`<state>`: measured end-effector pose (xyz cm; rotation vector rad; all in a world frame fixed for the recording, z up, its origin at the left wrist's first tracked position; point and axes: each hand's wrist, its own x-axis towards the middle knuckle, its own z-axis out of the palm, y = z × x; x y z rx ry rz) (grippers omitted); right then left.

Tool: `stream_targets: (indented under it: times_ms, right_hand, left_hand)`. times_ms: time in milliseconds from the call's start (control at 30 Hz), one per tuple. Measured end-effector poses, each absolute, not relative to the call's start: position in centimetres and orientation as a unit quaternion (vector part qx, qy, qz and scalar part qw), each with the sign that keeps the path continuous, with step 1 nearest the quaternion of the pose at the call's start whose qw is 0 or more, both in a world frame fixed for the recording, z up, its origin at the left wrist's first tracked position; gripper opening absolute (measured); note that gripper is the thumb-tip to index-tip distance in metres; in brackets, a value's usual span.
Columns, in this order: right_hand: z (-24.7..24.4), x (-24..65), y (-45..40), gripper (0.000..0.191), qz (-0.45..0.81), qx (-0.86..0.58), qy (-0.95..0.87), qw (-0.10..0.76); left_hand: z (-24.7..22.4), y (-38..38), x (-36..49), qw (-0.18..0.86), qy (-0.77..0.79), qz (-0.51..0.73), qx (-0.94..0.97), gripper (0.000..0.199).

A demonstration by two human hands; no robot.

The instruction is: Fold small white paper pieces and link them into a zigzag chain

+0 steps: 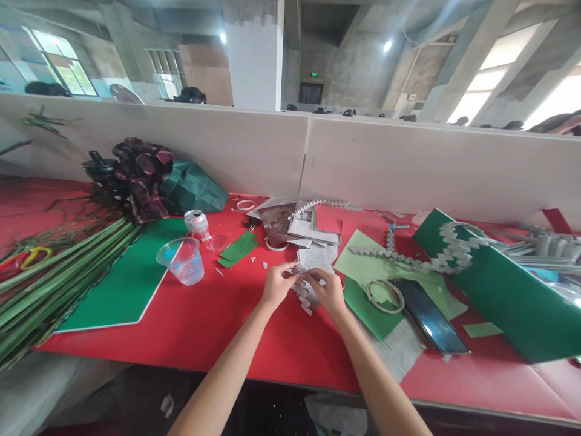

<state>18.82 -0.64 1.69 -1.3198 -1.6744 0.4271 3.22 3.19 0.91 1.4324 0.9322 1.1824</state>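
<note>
My left hand (pixel 276 286) and my right hand (pixel 328 293) meet above the front middle of the red table. Both pinch the top end of a short zigzag chain of folded newsprint paper (pixel 304 298), which hangs down between them. The fingertips hide the exact fold they hold. A longer folded paper chain (pixel 454 245) lies to the right, draped over a green board (pixel 503 290). Behind my hands, another paper chain (pixel 320 203) rests on newspaper sheets (pixel 302 227). Closest to my right hand are green paper sheets (pixel 370 312) and a roll of tape (pixel 385 297).
A phone (pixel 429 315) lies at the right. Leftward stand a clear plastic cup (pixel 184 261) and a can (pixel 196 224). Long green leaves (pixel 68 278), yellow-handled scissors (pixel 36 257) and a green cutting board (pixel 122 297) are farther left. A white partition (pixel 218 142) runs behind the table.
</note>
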Motion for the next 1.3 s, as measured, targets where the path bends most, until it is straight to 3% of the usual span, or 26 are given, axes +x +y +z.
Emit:
stream_targets:
  times_ms: [367,700,1067,1300]
  right_hand:
    - [2.1,19.1,-0.7,0.022,0.186,-0.542,-0.652,0.497]
    - [2.3,19.3,-0.8,0.018,0.198,-0.536,-0.675,0.467]
    - [2.0,18.6,-0.9,0.020,0.179,-0.565,-0.622,0.511]
    - [2.3,19.0,-0.5,0.026,0.179,-0.519,-0.672,0.497]
  left_hand:
    - [1.1,2.9,3.2,0.495,0.335,0.483,0.640,0.045]
    - [1.2,3.1,2.9,0.476,0.328,0.455,0.678,0.041]
    - [0.9,2.7,3.7,0.502,0.328,0.445,0.665,0.042]
    - [1.1,2.5,4.2,0.536,0.348,0.436,0.633,0.041]
